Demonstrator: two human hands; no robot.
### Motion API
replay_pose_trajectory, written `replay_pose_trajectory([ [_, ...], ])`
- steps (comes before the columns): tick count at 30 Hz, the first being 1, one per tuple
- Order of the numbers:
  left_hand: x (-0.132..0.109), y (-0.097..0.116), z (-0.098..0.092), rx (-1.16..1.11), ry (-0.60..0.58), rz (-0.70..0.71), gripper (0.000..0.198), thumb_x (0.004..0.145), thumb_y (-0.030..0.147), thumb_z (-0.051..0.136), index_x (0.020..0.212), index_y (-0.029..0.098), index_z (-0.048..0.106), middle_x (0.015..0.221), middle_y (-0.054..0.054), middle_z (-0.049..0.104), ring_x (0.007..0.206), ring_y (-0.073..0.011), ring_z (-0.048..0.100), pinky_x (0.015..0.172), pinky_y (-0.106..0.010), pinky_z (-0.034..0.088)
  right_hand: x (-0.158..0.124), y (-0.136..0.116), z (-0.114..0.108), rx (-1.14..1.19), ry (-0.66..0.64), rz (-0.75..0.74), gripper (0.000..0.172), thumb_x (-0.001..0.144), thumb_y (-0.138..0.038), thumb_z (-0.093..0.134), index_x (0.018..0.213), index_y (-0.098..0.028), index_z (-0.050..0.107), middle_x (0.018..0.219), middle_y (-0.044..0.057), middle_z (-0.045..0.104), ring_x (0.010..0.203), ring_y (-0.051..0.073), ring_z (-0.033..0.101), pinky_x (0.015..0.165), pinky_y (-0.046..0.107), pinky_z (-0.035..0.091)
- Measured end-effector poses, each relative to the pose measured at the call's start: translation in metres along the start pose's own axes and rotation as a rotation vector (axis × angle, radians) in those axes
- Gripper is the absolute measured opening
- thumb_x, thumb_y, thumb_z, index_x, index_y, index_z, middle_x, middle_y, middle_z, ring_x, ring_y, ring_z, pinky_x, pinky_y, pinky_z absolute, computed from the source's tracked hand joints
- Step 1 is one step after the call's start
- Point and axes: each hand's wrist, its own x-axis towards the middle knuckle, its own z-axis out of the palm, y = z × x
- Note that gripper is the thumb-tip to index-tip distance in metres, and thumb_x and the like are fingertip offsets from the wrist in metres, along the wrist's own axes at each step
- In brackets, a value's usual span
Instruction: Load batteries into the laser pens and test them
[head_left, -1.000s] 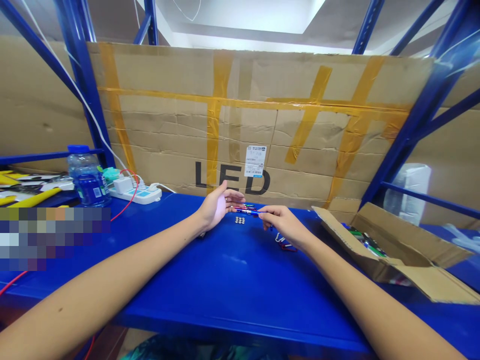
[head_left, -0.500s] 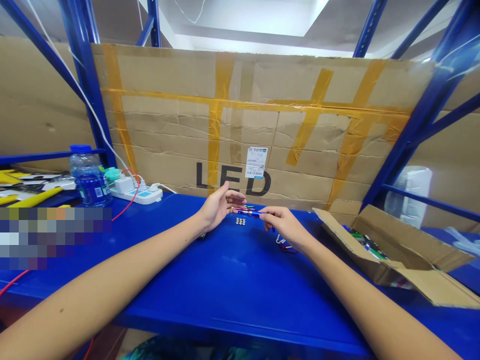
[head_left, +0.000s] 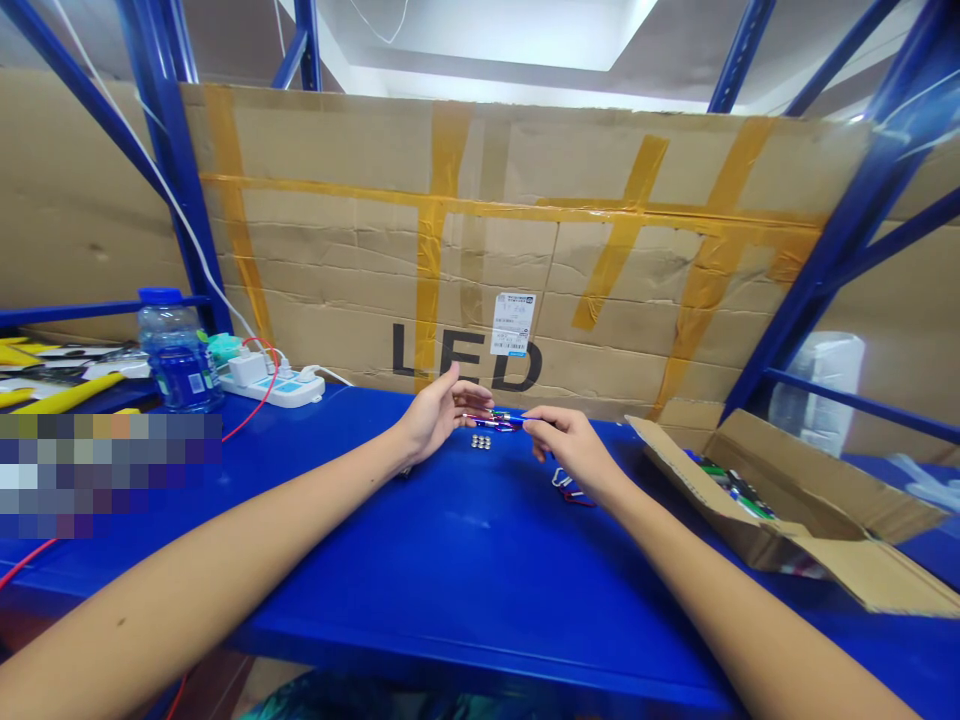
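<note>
My left hand hovers over the blue shelf top, palm turned inward, fingers loosely curled and apart, nothing plainly in it. My right hand pinches the end of a small blue pen-like stick that points toward the left hand. Other thin coloured sticks lie just behind it. A cluster of small silver button cells sits on the surface between the hands. A red and a silver clip ring lie under my right wrist.
An open cardboard box with green and dark small items stands at right. A taped "LED" cardboard sheet backs the shelf. At left are a water bottle, a white power strip with a red wire, and yellow tools.
My right hand has moved slightly up and left, bringing the blue stick closer to the other sticks near my left fingers. The left hand has stayed almost still.
</note>
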Motion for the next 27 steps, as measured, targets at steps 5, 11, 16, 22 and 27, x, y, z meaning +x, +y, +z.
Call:
replay_pose_trajectory([
  [5,-0.0005,0.0005,0.0002,-0.007,-0.002,0.0,0.057,0.085,0.067,0.047,0.081,0.016,0.072,0.091,-0.011,0.071,0.092,-0.0249,0.064,0.083,-0.037,0.043,-0.0006,-0.0005,0.0006,0.044,0.053,0.014,0.024,0.074,-0.042,0.06,0.071,-0.017,0.062,0.048,-0.003,0.046,0.048,0.013,0.044,0.052,0.029,0.032],
  [11,-0.0009,0.001,0.0004,-0.003,0.008,-0.001,0.059,0.085,0.069,0.046,0.081,0.016,0.073,0.092,-0.011,0.072,0.092,-0.0249,0.063,0.084,-0.038,0.043,-0.0004,-0.0008,0.0009,0.004,0.052,0.009,0.024,0.075,-0.041,0.058,0.068,-0.018,0.06,0.049,-0.003,0.047,0.048,0.013,0.044,0.051,0.028,0.032],
  [16,-0.0007,0.0009,0.0005,-0.003,0.008,-0.001,0.059,0.085,0.068,0.045,0.081,0.016,0.073,0.091,-0.011,0.072,0.092,-0.025,0.063,0.084,-0.038,0.043,-0.0011,-0.0018,0.0011,0.001,0.054,0.023,0.024,0.074,-0.041,0.058,0.071,-0.017,0.062,0.048,-0.003,0.047,0.048,0.013,0.043,0.05,0.028,0.03],
  [22,-0.0022,0.0029,0.0024,-0.011,0.001,-0.007,0.059,0.085,0.068,0.047,0.082,0.014,0.072,0.091,-0.011,0.071,0.091,-0.0238,0.063,0.085,-0.037,0.043,-0.0015,-0.0006,0.0013,-0.014,0.07,-0.002,0.026,0.076,-0.041,0.058,0.072,-0.016,0.062,0.049,-0.003,0.047,0.048,0.012,0.042,0.05,0.026,0.03],
  [27,-0.0023,0.0026,0.0021,-0.004,-0.006,-0.01,0.058,0.086,0.067,0.046,0.083,0.015,0.072,0.092,-0.01,0.071,0.091,-0.0221,0.063,0.085,-0.035,0.043,-0.002,-0.0012,0.0022,-0.039,0.063,-0.002,0.027,0.077,-0.042,0.057,0.073,-0.016,0.063,0.048,-0.004,0.047,0.048,0.012,0.041,0.049,0.026,0.029],
])
